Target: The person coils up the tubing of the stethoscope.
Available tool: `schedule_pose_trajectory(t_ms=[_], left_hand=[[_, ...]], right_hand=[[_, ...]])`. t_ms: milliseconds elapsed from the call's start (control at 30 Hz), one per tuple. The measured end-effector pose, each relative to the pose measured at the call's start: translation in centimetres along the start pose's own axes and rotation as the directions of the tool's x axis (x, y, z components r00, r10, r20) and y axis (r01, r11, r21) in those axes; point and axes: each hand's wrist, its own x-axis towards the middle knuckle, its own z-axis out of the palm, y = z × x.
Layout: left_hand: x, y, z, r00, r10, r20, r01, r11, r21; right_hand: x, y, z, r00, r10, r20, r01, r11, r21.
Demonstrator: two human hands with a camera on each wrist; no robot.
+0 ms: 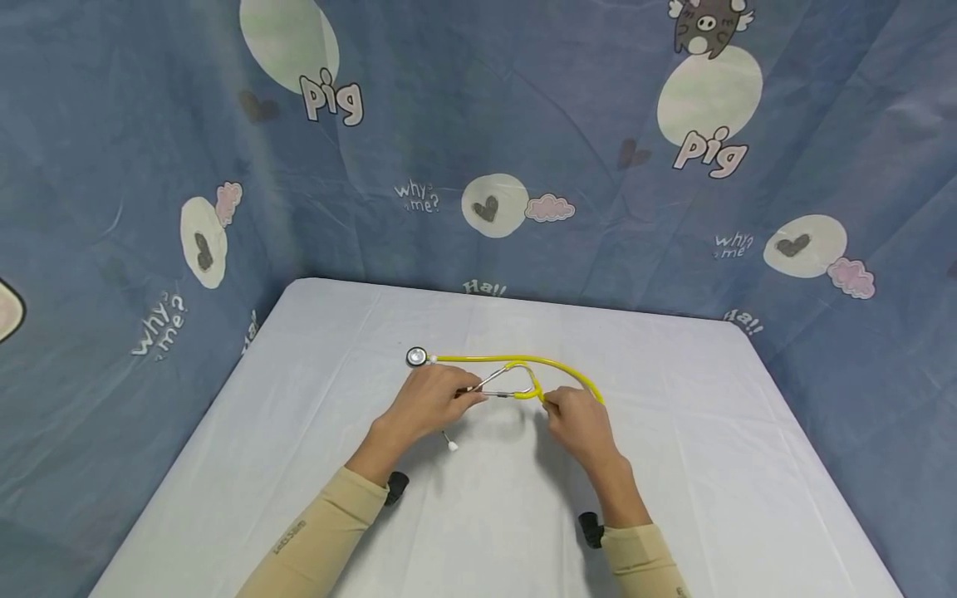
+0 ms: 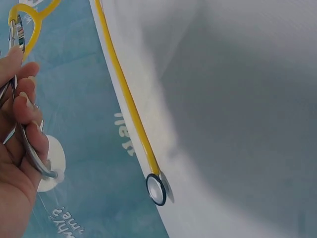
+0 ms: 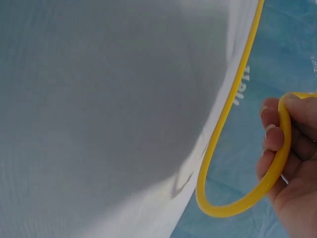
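Note:
A stethoscope with yellow tubing (image 1: 549,362) is stretched between the two hands over a white table. My left hand (image 1: 432,399) grips its metal ear tubes (image 1: 499,394); one white ear tip (image 1: 452,446) pokes out below the palm. In the left wrist view, the left hand's fingers (image 2: 30,106) curl round the metal tubes. My right hand (image 1: 581,422) pinches the yellow tube just below the fork. The right wrist view shows the tube looping down from the right hand (image 3: 292,148) and back up. Beyond the left hand lies the round chest piece (image 1: 416,356) on the table.
The white-covered table (image 1: 718,465) spreads around both hands. Blue printed cloth (image 1: 493,124) hangs behind it and at both sides. A black wrist camera (image 1: 397,487) sits under the left wrist and another black camera (image 1: 591,529) beside the right.

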Motion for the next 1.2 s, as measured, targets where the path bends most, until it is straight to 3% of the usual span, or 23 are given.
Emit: schedule_pose_trajectory(t_ms=[333, 633, 1033, 1200], left_hand=[[0.9, 0.8, 0.3, 0.999, 0.022, -0.044, -0.022, 1.0, 0.001], [1.8, 1.8, 0.4, 0.999, -0.011, -0.049, 0.012, 1.0, 0.021], [2.0, 2.2, 1.1, 0.997, -0.059, -0.058, 0.062, 0.997, 0.044], [2.0, 2.3, 1.5, 0.998, -0.064, -0.029, 0.065, 0.997, 0.046]], right_hand=[[0.0, -1.0, 0.8, 0.996, -0.08, -0.03, 0.082, 0.992, 0.094], [-0.2, -1.9, 0.9, 0.987, -0.132, -0.096, 0.129, 0.991, -0.039], [-0.7, -3.9, 0.7, 0.983, -0.181, 0.022, 0.182, 0.982, -0.056], [-0.9, -4.7, 0.1, 0.979, -0.195, 0.063, 0.198, 0.979, -0.052]])
